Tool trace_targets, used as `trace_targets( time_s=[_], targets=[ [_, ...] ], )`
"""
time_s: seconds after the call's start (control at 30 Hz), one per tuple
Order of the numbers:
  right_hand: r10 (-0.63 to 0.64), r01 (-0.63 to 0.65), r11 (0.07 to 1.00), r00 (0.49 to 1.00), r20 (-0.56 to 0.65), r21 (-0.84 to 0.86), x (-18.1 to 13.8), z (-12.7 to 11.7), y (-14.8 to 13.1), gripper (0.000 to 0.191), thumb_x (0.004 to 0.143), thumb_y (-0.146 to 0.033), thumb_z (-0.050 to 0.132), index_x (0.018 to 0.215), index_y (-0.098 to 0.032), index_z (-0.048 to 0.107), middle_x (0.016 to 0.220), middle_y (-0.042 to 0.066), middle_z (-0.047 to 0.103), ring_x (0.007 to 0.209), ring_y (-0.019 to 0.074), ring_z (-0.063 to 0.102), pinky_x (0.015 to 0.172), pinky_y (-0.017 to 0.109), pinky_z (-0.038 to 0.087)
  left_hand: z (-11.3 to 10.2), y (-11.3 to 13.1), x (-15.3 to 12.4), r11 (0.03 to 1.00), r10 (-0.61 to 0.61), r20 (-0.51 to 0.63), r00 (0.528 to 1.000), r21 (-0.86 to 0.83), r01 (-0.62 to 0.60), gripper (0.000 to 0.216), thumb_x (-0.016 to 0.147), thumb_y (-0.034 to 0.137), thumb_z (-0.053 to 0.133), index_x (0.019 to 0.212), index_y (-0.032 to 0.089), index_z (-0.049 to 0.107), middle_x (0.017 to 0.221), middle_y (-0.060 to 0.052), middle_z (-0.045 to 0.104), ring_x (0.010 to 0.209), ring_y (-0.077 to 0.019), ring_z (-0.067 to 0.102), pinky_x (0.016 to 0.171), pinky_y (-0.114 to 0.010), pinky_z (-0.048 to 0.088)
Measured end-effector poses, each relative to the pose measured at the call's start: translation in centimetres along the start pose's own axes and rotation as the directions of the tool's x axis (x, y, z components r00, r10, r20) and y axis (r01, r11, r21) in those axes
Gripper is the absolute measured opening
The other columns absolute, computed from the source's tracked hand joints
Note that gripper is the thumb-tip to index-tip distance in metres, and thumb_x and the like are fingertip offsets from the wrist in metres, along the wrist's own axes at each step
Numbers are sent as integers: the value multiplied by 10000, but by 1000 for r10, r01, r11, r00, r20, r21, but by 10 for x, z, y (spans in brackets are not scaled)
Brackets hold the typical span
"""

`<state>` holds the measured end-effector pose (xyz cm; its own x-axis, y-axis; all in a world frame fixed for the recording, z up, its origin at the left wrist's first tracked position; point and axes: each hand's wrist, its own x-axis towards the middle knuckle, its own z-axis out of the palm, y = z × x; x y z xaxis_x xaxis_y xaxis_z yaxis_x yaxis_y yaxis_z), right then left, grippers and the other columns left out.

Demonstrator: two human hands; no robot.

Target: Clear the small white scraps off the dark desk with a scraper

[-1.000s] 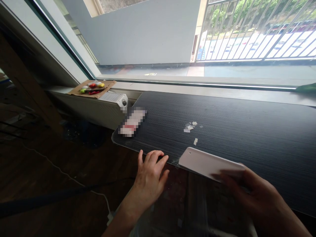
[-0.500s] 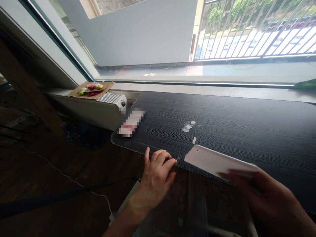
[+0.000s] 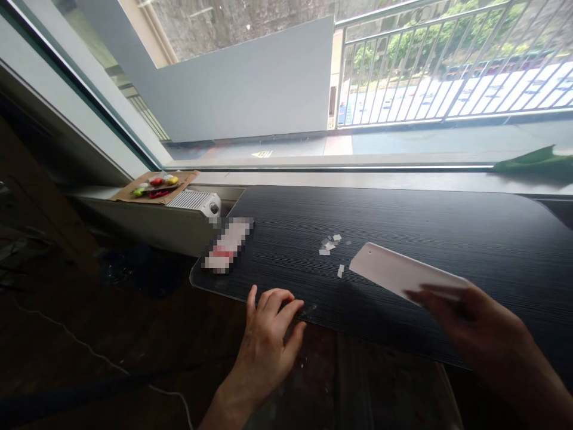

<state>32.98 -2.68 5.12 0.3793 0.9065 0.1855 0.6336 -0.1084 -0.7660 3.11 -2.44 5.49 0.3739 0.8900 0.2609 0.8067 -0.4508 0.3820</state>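
My right hand (image 3: 474, 316) is closed on a long, flat pale strip (image 3: 407, 272) with a small hole near its far end. It holds the strip above the black tabletop (image 3: 403, 221), tilted, its far end toward the left. At the near edge of the tabletop is my left hand (image 3: 271, 325), fingers spread and slightly bent, thumb lower than the edge. A faint clear scrap (image 3: 310, 310) lies by its fingertips. Small white and clear pieces (image 3: 330, 244) are scattered mid-table, with one white piece (image 3: 341, 271) nearer to me.
A blurred-out pale and red item (image 3: 228, 245) lies at the tabletop's left end. Beyond it are a white radiator (image 3: 194, 203) and cardboard (image 3: 120, 194) with colourful small things. A window runs along the back, with a green leaf (image 3: 535, 164) at right. A white cable (image 3: 107, 361) crosses the floor.
My right hand has raised the pale strip away from the near edge, farther over the tabletop. My left hand stays by the edge. The whole view has shifted with my head.
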Motion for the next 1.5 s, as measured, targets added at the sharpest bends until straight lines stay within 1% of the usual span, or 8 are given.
trace_targets(
  time_s=[0.13, 0.23, 0.4, 0.5, 0.7, 1.0, 1.27, 1.5],
  targets=[
    [-71, 73, 997, 995, 67, -17, 10, 12, -3, 238, 846, -443, 566, 943, -255, 674, 857, 58, 783, 819, 288, 740, 715, 374, 545, 3, -12, -5, 999, -5, -7, 1000, 50, 5, 252, 904, 156, 503, 1114, 239, 613, 1079, -67, 634, 1068, -241, 608, 1083, -724, 263],
    [-189, 192, 981, 971, 144, -3, 16, 20, -9, 215, 898, -400, 517, 969, -252, 656, 863, 46, 785, 768, 255, 742, 654, 324, 519, 6, -21, -13, 997, 10, 15, 1000, 72, -11, 281, 908, 156, 494, 1150, 250, 601, 1109, -79, 640, 1081, -245, 617, 1063, -718, 311],
    [-374, 382, 915, 924, 84, -132, 40, 24, -30, 206, 919, -346, 473, 973, -246, 645, 760, 24, 768, 604, 212, 706, 548, 279, 452, 13, -27, -21, 993, 29, 2, 1000, 116, -29, 305, 916, 169, 490, 1189, 251, 597, 1161, -102, 641, 1112, -262, 619, 1049, -716, 338],
    [-424, 440, 874, 898, 119, -203, 46, 20, -33, 202, 899, -327, 464, 938, -247, 646, 633, 6, 723, 483, 198, 647, 492, 275, 407, 15, -28, -21, 991, 33, -2, 999, 132, -33, 313, 910, 167, 490, 1189, 248, 608, 1165, -106, 646, 1115, -269, 621, 1043, -714, 346],
    [-390, 401, 889, 916, 94, -220, 29, 5, -23, 210, 940, -365, 460, 1019, -272, 630, 776, 14, 763, 579, 210, 693, 551, 281, 440, 15, -30, -22, 991, 35, -11, 999, 127, -33, 342, 892, 169, 521, 1207, 252, 625, 1189, -98, 650, 1123, -273, 619, 1063, -676, 355],
    [-459, 476, 855, 879, 126, -208, 53, 25, -45, 207, 884, -295, 438, 915, -234, 633, 629, 14, 722, 462, 192, 624, 493, 270, 409, 18, -28, -24, 993, 21, -43, 999, 115, -16, 359, 899, 176, 503, 1228, 267, 612, 1199, -93, 645, 1133, -274, 613, 1049, -675, 365],
    [-399, 413, 886, 911, 104, -210, 49, 19, -39, 171, 864, -317, 462, 875, -248, 618, 697, 23, 765, 525, 216, 688, 507, 280, 432, 19, -19, -23, 995, -48, -97, 994, 86, 56, 334, 888, 142, 487, 1165, 244, 646, 1166, -90, 645, 1123, -257, 599, 1106, -651, 295],
    [-265, 280, 930, 960, 94, -237, 54, 17, -34, 229, 821, -411, 506, 872, -237, 646, 641, 55, 743, 537, 268, 695, 487, 318, 447, 15, -24, -24, 993, 1, 9, 1000, 121, -2, 370, 895, 181, 511, 1241, 264, 613, 1223, -98, 631, 1151, -277, 598, 1066, -662, 357]
  ],
)
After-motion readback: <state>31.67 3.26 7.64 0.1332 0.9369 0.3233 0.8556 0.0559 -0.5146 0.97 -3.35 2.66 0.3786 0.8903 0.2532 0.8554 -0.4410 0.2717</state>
